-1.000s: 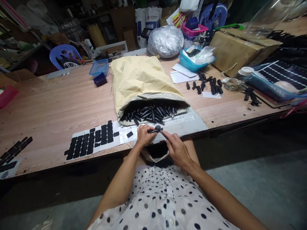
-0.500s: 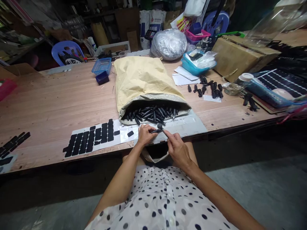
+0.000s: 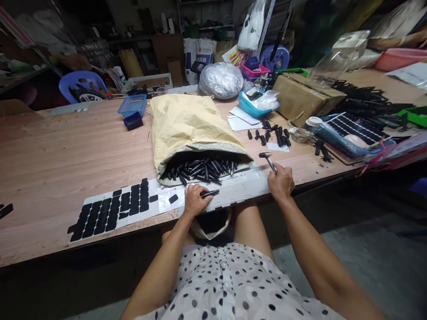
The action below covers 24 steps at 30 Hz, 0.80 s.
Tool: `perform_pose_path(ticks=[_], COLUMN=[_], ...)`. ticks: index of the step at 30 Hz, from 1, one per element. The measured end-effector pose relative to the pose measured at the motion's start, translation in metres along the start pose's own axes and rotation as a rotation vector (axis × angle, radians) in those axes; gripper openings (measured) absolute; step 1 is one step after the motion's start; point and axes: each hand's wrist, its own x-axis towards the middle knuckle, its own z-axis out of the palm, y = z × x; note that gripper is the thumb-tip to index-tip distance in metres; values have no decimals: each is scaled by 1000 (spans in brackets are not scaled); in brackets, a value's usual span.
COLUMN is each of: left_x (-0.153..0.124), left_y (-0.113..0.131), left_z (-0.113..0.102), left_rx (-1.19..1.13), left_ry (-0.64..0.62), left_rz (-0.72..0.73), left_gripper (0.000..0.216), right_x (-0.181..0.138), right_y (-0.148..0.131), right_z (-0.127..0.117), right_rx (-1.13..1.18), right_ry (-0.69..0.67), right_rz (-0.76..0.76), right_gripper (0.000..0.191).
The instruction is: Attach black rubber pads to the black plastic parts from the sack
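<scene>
My left hand (image 3: 196, 199) is closed around a black pen-shaped piece (image 3: 210, 194), which lies level just over the grey board (image 3: 240, 186) at the table edge. Off to the right, my right hand (image 3: 281, 181) grips the handle of a small hammer (image 3: 268, 161), its head tilted up and apart from the black piece. Beyond my left hand, a yellow sack (image 3: 190, 120) lies with its mouth towards me, and many similar black pieces (image 3: 200, 170) spill to its opening.
Left of my hand lies a white sheet with black stickers (image 3: 110, 209). Farther back stand a blue basket (image 3: 132, 106), a cyan basin (image 3: 248, 106) and a cardboard box (image 3: 296, 100). Small black parts (image 3: 267, 132) lie scattered to the right. Below the edge, a bag (image 3: 211, 234) hangs open between the legs.
My right hand has swung the hammer away to the right, off the black piece. My left hand still holds that piece at the edge. The camera view has shifted somewhat to the right.
</scene>
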Motion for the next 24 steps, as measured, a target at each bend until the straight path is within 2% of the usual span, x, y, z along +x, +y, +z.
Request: perform_pose_path(ticks=[3,8,12,15,18,21,23,24], left_x=[0,-2,-1,-5,-27,-64,-86,-95], left_y=[-3,-11,-16,-14,-9,-6,-9,-13], left_z=[2,6,6,2,2,16,33,41], left_rx=[-4,-16,-22,-21,-60,-154,-184,-177], left_ry=[8,25,33,85,101,-30,-135,-177], left_rz=[23,72,95,159,367,590,564,476], left_gripper=[8,7,9,13,18,28,33,35], right_x=[26,29,23,22,23,24,25,25], right_y=[5,3,1,1,1,3,4,4], right_z=[8,25,34,36,38,41,43,44], right_rx=[-74,-111,-139,-174,-198,-205,-210,-214], right_ry=[-36,-9,43,62,59,70,79,83], right_rz=[120,148,96,43,29,17,10,7], right_gripper=[45,42,39,37,35,33,33,33])
